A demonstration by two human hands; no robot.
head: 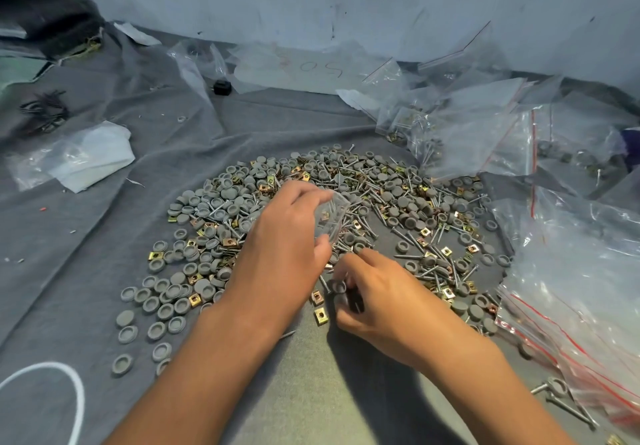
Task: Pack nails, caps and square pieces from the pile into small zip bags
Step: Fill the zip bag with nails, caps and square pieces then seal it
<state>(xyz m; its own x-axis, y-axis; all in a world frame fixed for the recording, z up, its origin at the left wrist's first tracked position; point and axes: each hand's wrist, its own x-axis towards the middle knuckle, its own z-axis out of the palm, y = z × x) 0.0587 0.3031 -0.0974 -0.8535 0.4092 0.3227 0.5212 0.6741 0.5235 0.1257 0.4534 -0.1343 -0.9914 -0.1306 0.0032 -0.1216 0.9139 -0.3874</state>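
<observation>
Far left, a crumpled clear bag (86, 157) lies on the grey cloth (104, 223), contents not discernible. At centre, the pile (346, 209) — grey caps (204, 289), nails (412, 256) and brass square pieces (321, 316) mixed — spreads across the cloth. The left hand (280, 254) holds a small zip bag (330, 218) just above the pile, thumb and fingers pinching its mouth; at least one square piece shows inside. The right hand (377, 299) rests at the pile's near edge, fingers curled around small items — what they are, I cannot tell. Behind, a flat clear bag (311, 69) bears handwriting, seemingly "50" upside down. Right, red-striped zip bags (571, 271) lie heaped; some hold nails and caps.
</observation>
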